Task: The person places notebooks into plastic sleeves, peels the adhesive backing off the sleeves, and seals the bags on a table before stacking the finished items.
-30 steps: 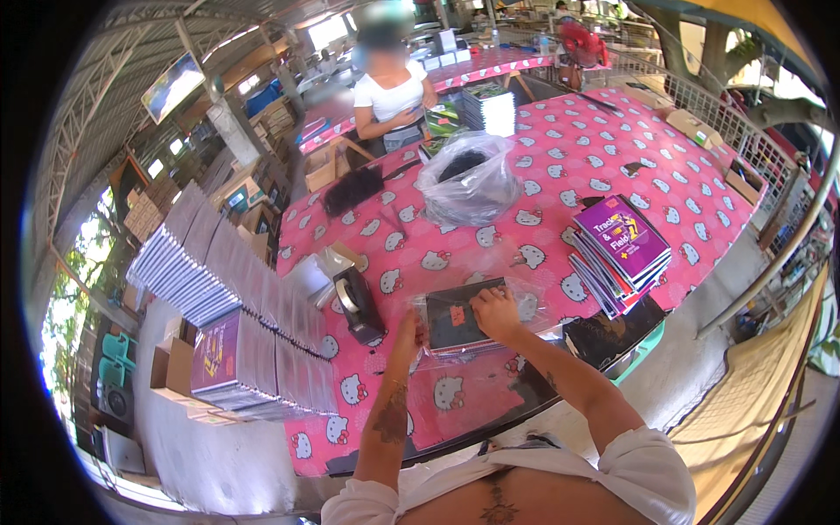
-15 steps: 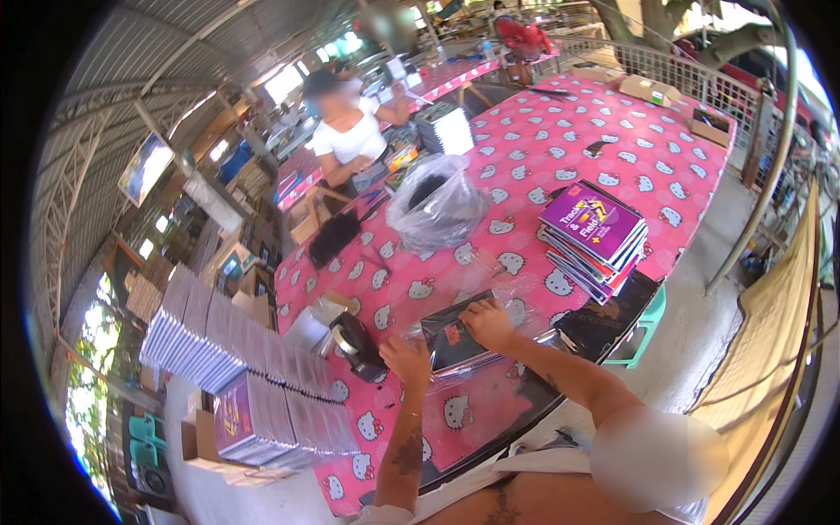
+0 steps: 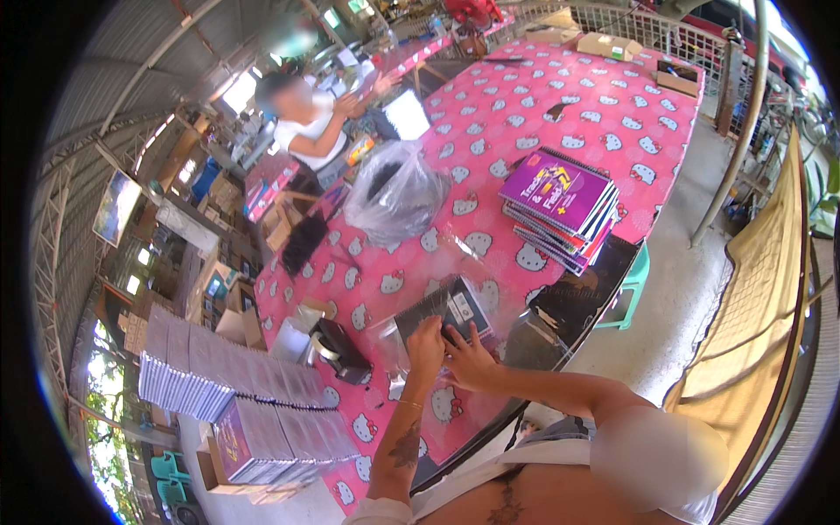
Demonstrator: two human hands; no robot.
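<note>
A spiral notebook (image 3: 437, 308) with a dark cover and a pale patch lies tilted on the pink table, with clear plastic wrap (image 3: 493, 306) around and beside it. My left hand (image 3: 426, 346) is closed at the notebook's near left edge, fingers together. Beside it, almost touching, my right hand (image 3: 472, 360) rests on the near edge with its fingers spread. Just left of my hands stands a black tape dispenser (image 3: 343, 352). What lies under my fingertips is hidden.
Wrapped notebooks stand in tall stacks (image 3: 232, 367) at the left. A pile of notebooks with a purple top cover (image 3: 560, 192) sits to the right. A clear bag (image 3: 398, 197) with dark contents stands farther back. Across the table, a person in white (image 3: 311, 131) works.
The notebook has turned, and a pale patch now shows on its cover. My right hand has come back from its far edge toward my left hand, which has moved right onto the notebook.
</note>
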